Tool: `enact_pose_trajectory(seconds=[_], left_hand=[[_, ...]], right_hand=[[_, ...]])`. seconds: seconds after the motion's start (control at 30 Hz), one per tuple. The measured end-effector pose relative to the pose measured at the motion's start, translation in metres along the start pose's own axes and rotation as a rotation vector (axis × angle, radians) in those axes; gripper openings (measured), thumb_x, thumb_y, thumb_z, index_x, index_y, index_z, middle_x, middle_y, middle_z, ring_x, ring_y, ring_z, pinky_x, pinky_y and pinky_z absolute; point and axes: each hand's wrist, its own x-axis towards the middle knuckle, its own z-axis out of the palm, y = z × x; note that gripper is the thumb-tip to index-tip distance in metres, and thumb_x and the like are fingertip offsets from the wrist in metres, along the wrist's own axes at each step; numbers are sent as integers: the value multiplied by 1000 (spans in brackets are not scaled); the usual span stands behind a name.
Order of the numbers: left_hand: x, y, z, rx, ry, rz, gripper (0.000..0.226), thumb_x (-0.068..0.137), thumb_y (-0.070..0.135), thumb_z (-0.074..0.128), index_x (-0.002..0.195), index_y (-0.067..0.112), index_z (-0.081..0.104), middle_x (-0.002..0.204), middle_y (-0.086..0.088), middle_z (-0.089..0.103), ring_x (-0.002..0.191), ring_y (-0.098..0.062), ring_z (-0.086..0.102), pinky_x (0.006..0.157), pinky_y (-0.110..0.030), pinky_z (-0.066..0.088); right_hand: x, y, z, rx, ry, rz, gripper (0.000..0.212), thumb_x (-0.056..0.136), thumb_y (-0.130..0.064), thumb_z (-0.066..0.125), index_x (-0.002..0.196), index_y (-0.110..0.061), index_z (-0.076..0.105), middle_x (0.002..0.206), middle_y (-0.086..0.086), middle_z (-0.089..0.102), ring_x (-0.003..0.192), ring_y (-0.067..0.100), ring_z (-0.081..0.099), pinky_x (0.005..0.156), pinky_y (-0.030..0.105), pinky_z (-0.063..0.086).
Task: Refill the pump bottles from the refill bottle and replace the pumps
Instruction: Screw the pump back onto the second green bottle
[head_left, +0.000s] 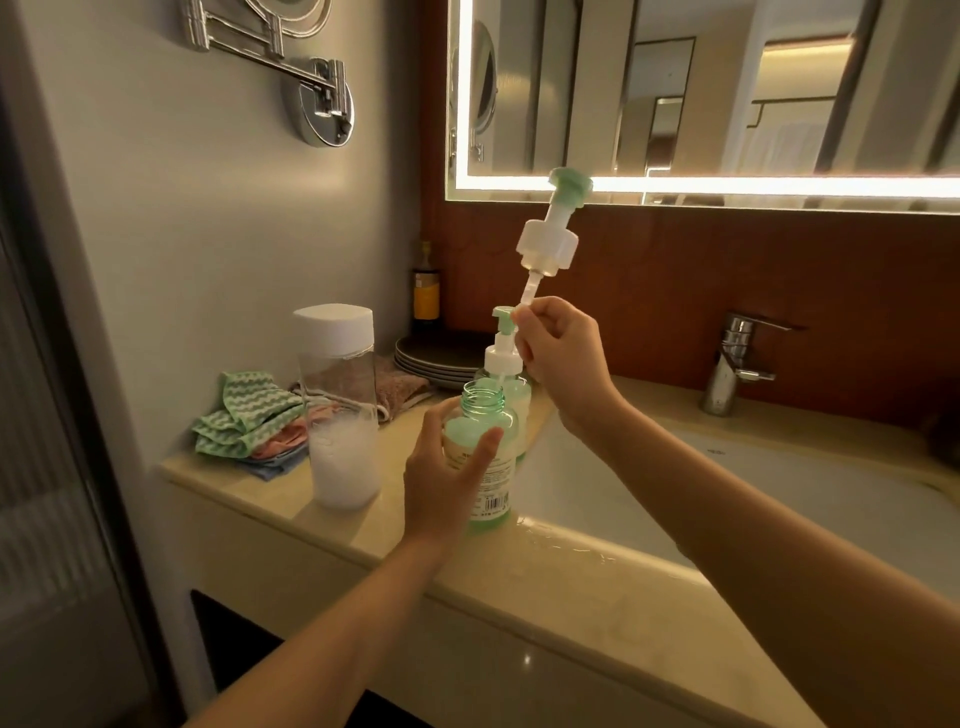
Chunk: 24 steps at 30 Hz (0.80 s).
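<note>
Beige vanity counter (571, 587), sink (727, 499), lit mirror (727, 104)

A single wide-angle view looks from the person's head forward and slightly down at a beige stone vanity counter (597, 597), close enough that both bare forearms enter from the near edge and reach to mid-frame. It faces the far wall, where a lit rectangular mirror (727, 104) fills the upper right and a chrome tap (737, 358) stands right of centre. A grey side wall with a chrome swing-arm fitting (317, 98) bounds the left; straight lines bow toward the edges.
</note>
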Motion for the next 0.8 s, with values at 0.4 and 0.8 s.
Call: enact_pose_trajectory(seconds=[0.4,0.8], left_hand=[[1,-14,4,-42,60,47,59,69,63,63,118,37,42,111,23,52,94,3,56,76,-19,52],[1,-18,5,-55,93,78,59,68,63,64,117,38,44,109,21,54,93,9,54,78,-23,53]], right_hand=[[-11,35,10,-238,-104,53,11,87,-16,61,77,-12,60,70,-2,58,67,11,53,66,20,46],[-9,31,15,-195,-198,282,17,84,-14,63,95,-1,62,87,10,60,81,17,56,69,22,46]])
